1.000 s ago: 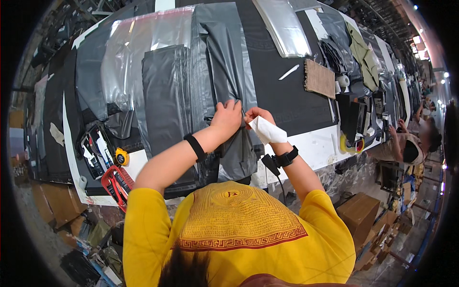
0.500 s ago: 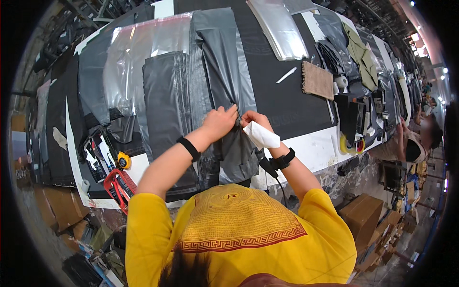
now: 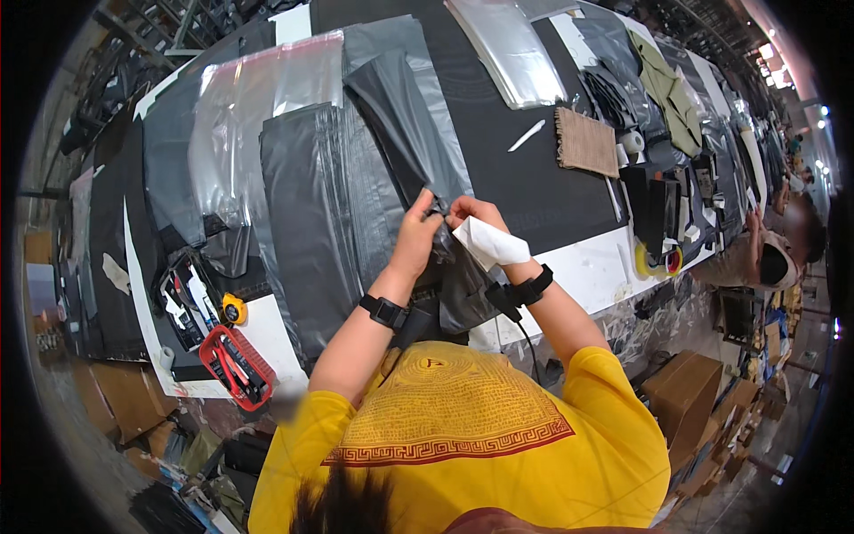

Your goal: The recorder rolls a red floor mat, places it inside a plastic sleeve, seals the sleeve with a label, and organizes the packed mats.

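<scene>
A long dark grey plastic bag (image 3: pixel 391 107) lies across the table before me, bunched into a narrow strip at its near part. My left hand (image 3: pixel 416 233) grips the gathered plastic between thumb and fingers, palm turned inward. Just right of it, my right hand (image 3: pixel 476 214) pinches the same bag, its fingertips close to the left ones. A folded white paper or sheet (image 3: pixel 489 244) covers part of the right palm and wrist. Black straps circle both wrists. The bag's near end hangs crumpled below my hands, by the table edge.
Stacked grey bags (image 3: pixel 302 187) lie left of my hands, with clear bags (image 3: pixel 267 89) beyond. A red basket (image 3: pixel 238 367) of tools and a yellow tape measure (image 3: pixel 234 309) sit near left. Cardboard (image 3: pixel 587 142) and tape rolls (image 3: pixel 658 260) are right. A person (image 3: pixel 774 249) works farther right.
My left hand has turned palm inward and its forearm has swung right. The gathered bag's far end has drawn nearer and lies more slanted. My right hand stays nearly in place.
</scene>
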`<state>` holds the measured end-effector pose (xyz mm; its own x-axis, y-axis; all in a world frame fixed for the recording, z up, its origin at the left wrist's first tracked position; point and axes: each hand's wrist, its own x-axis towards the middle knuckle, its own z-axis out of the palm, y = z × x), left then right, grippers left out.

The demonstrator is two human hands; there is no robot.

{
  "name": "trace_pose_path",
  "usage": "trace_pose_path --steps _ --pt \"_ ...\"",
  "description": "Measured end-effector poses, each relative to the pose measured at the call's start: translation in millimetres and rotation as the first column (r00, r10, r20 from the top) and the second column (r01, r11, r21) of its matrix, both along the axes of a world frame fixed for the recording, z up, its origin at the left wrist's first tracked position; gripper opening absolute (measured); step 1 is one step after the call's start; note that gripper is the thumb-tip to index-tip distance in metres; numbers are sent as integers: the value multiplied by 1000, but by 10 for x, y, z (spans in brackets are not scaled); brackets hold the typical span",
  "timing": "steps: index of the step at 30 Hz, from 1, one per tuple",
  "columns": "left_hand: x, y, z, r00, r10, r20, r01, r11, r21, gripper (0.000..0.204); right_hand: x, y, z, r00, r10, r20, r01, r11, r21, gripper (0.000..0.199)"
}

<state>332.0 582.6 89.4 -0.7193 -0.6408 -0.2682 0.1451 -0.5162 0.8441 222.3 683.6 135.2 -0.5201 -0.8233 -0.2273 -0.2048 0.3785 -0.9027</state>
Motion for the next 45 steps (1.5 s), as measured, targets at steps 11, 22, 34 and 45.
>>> trace_pose_path --steps 11,22,34,45 --pt "-80 -236 230 721 -83 688 645 443 -622 31 166 116 -193 840 -97 534 201 969 -140 13" --pt "404 -88 -135 986 -77 148 156 741 -653 51 401 109 -182 931 -121 345 161 983 -90 13" --pt "591 -41 140 944 28 329 209 720 -661 55 601 47 51 977 -174 119 184 980 -78 13" --pt "127 17 122 794 174 582 423 530 -735 41 572 104 109 974 -192 -122 190 981 -33 12"
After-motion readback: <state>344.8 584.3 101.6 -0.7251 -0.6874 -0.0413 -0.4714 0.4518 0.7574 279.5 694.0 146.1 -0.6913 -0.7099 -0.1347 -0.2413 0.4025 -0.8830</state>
